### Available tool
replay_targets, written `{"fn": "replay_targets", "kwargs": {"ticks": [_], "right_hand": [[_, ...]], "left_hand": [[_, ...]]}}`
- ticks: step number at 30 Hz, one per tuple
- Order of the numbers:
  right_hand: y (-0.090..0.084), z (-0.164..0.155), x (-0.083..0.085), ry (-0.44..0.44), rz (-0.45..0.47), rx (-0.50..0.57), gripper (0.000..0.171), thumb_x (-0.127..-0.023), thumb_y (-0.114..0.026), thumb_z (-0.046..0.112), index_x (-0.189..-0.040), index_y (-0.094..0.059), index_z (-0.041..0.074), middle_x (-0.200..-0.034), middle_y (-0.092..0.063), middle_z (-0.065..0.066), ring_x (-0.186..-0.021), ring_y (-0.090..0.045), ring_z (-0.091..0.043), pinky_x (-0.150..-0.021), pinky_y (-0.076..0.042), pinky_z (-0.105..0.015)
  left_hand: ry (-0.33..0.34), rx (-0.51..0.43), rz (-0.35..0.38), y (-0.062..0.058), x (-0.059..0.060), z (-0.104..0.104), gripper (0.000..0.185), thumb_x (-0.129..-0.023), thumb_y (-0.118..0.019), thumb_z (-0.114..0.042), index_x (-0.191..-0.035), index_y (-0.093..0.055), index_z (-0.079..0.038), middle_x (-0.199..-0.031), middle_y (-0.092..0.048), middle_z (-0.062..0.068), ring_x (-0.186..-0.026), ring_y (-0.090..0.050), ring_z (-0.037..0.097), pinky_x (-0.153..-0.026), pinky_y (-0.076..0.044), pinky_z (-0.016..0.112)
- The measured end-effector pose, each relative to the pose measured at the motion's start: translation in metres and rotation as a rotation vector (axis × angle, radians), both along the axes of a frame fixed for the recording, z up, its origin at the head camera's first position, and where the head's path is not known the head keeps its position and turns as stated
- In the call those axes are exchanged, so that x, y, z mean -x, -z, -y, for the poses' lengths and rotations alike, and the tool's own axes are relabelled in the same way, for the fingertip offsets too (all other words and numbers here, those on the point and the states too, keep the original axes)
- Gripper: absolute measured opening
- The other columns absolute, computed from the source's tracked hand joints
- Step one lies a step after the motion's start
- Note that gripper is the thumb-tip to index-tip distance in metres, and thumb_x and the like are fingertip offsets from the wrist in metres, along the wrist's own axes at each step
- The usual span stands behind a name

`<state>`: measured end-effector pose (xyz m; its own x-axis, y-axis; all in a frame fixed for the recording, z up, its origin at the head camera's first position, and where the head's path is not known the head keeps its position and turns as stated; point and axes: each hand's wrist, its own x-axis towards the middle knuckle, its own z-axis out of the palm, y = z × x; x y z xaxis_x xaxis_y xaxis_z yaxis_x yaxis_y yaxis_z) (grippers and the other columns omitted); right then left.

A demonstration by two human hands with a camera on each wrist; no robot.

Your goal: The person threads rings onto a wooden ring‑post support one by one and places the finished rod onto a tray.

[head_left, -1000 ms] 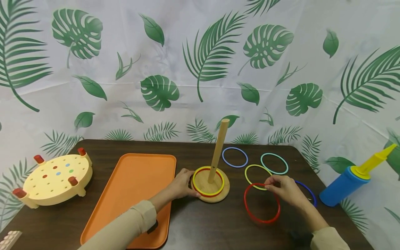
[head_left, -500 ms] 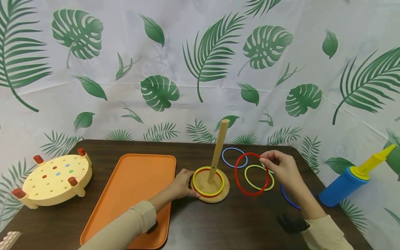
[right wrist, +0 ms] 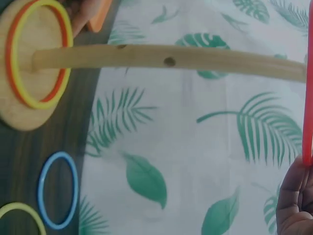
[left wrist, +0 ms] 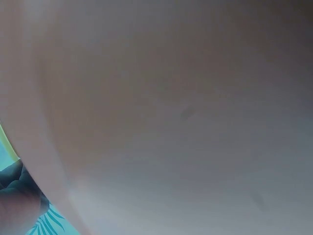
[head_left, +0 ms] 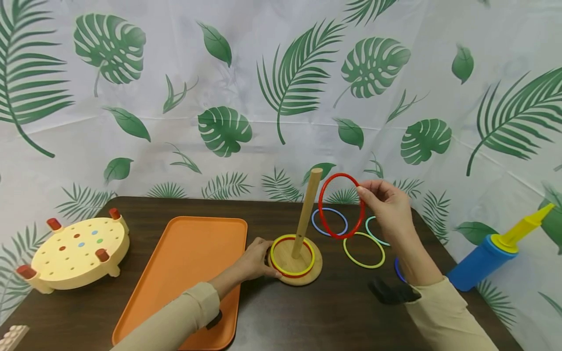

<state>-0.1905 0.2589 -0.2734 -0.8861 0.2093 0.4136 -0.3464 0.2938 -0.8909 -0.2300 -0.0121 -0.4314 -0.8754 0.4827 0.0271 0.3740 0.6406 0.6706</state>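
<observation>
In the head view my right hand (head_left: 388,204) pinches a red ring (head_left: 321,204) between thumb and fingertips. The ring hangs upright just right of the top of a wooden peg (head_left: 309,207). At the stand's round wooden base (head_left: 317,265), my left hand (head_left: 253,260) grips the left edge. Around the foot of the peg lie a yellow ring (right wrist: 36,105) and a red ring, the yellow on top. The right wrist view shows the held ring edge-on beside the peg's tip. Blurred skin or sleeve fills most of the left wrist view.
Right of the stand lie a light blue ring (head_left: 312,222), a pale yellow ring (head_left: 345,251), a teal ring (head_left: 368,226) and a dark blue ring (head_left: 397,268), partly hidden by my arm. Nearby stand an orange tray (head_left: 206,243), a cream pegboard (head_left: 79,253) and a blue hand pump (head_left: 480,263).
My right hand has raised the red ring from low over the table, moving it up and left to near the peg's top. The left hand stays at the base.
</observation>
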Motion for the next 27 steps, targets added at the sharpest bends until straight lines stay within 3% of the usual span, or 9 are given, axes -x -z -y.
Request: {"fn": "replay_targets", "kwargs": {"ticks": [6,15,21,27], "right_hand": [[-0.009,0.017,0.012,0.020,-0.021,-0.001,0.002,-0.085,-0.070,0.013,-0.086,-0.067,0.013,-0.070,-0.060,0.009,-0.065,-0.054,-0.006,-0.059,-0.046,-0.014],[-0.008,0.030,0.030,0.014,-0.022,-0.049,0.022,-0.086,-0.069,0.017,-0.094,-0.064,-0.004,-0.069,-0.059,0.010,-0.066,-0.054,-0.005,-0.061,-0.047,-0.016],[0.004,0.032,0.038,0.018,0.032,-0.062,0.026,-0.087,-0.067,0.014,-0.097,-0.063,-0.009,-0.068,-0.057,0.012,-0.066,-0.052,-0.004,-0.061,-0.046,-0.016],[0.030,0.032,0.041,0.027,0.092,-0.129,0.021,-0.087,-0.066,0.011,-0.096,-0.065,-0.009,-0.067,-0.055,0.009,-0.063,-0.050,-0.004,-0.057,-0.043,-0.015]], "left_hand": [[0.006,-0.008,-0.007,0.001,0.000,0.001,0.081,-0.067,-0.086,-0.026,-0.131,-0.048,0.005,-0.118,-0.049,0.017,-0.105,-0.049,0.029,-0.090,-0.044,0.043],[0.002,-0.012,-0.004,0.000,-0.001,0.001,0.081,-0.065,-0.087,-0.027,-0.130,-0.050,0.005,-0.117,-0.050,0.017,-0.105,-0.049,0.029,-0.091,-0.044,0.043],[0.000,-0.012,0.014,-0.002,-0.001,0.000,0.081,-0.065,-0.087,-0.026,-0.130,-0.050,0.005,-0.117,-0.049,0.016,-0.105,-0.049,0.029,-0.091,-0.044,0.043],[-0.009,-0.004,0.020,-0.002,0.000,0.000,0.080,-0.065,-0.087,-0.026,-0.130,-0.050,0.004,-0.117,-0.050,0.016,-0.105,-0.049,0.029,-0.092,-0.044,0.044]]}}
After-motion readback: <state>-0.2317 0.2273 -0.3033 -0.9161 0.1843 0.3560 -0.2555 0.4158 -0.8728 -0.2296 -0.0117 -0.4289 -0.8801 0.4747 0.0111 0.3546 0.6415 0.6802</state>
